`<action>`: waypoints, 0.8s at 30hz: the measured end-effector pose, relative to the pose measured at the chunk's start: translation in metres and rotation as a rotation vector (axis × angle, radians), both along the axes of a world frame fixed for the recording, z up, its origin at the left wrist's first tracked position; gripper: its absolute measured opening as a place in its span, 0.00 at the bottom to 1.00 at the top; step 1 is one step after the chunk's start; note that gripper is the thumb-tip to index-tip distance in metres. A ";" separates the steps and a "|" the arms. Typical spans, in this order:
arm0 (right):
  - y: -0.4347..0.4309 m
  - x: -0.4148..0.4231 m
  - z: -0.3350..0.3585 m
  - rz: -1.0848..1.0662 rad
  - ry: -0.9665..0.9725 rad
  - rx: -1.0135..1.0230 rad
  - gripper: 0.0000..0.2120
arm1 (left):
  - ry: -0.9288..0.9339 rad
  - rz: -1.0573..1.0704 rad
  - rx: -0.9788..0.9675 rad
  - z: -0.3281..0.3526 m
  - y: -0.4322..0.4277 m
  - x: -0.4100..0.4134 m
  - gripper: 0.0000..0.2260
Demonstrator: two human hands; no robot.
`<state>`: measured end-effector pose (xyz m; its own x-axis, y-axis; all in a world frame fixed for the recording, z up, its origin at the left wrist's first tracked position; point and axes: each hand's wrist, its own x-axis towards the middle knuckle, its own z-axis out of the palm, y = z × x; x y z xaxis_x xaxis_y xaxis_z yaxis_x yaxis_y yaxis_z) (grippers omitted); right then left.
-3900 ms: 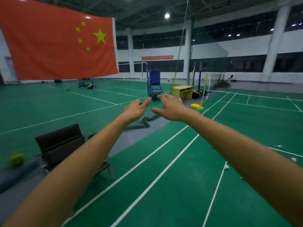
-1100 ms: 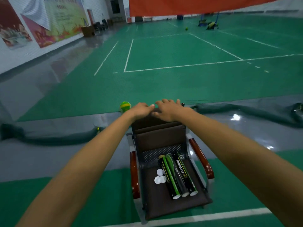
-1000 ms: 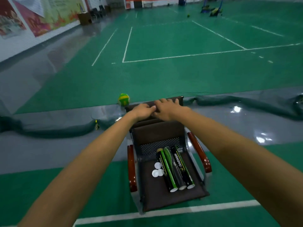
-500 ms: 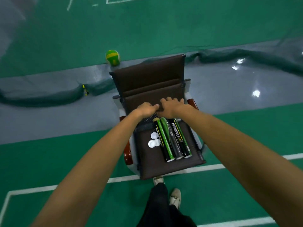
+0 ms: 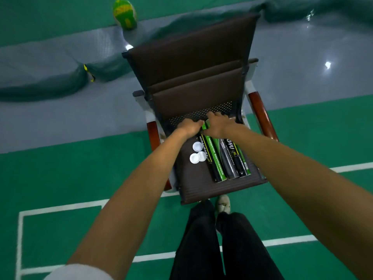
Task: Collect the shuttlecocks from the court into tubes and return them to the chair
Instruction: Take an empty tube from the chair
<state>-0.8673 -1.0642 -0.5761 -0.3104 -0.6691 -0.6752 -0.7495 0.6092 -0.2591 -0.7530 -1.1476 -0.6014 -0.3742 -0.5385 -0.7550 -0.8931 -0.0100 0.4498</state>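
Note:
A brown chair (image 5: 201, 188) with wooden armrests stands at the court's edge, right in front of me. Three shuttlecock tubes lie side by side on its seat: a black-and-green tube (image 5: 213, 162), a grey one (image 5: 227, 163) and a black one (image 5: 240, 162). To their left sit three white tube caps (image 5: 197, 153). My left hand (image 5: 189, 127) is curled over the far end of the left tube. My right hand (image 5: 219, 125) lies over the far ends of the other tubes. My fingers are hidden, so any grip is unclear. No shuttlecocks are in view.
A green-and-yellow ball (image 5: 124, 14) lies on the floor behind the chair. A rolled dark-green net (image 5: 40, 81) stretches along the grey strip there. My legs in black trousers (image 5: 212, 239) and one shoe (image 5: 223, 204) stand at the seat's front edge. White court lines (image 5: 60, 207) run below.
I turned from the open court to the chair and bent over it. Both hands came down from above the backrest to the far ends of the tubes.

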 end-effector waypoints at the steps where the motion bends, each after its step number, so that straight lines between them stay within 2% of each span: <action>1: -0.005 -0.001 -0.011 -0.007 -0.018 0.008 0.34 | -0.017 0.002 0.009 -0.013 -0.003 0.000 0.24; 8: -0.038 -0.014 -0.101 -0.124 -0.104 0.022 0.26 | -0.041 0.070 0.101 -0.087 -0.016 -0.011 0.25; 14: -0.042 -0.019 -0.201 -0.245 -0.192 0.059 0.34 | -0.082 0.074 0.134 -0.157 -0.014 -0.020 0.23; 16: -0.040 -0.020 -0.233 -0.303 -0.213 0.100 0.33 | -0.093 0.084 0.165 -0.183 -0.011 -0.022 0.21; 20: -0.037 -0.020 -0.292 -0.356 -0.206 0.115 0.29 | -0.078 0.191 0.217 -0.239 -0.006 -0.024 0.20; 24: -0.036 -0.017 -0.344 -0.401 -0.197 0.111 0.31 | -0.079 0.354 0.319 -0.287 0.000 -0.021 0.18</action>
<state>-0.8847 -1.1005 -0.9202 -0.3880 -0.4428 -0.8083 -0.3921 0.8730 -0.2900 -0.7738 -1.1472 -0.8888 -0.1442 -0.3592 -0.9221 -0.8412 -0.4462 0.3054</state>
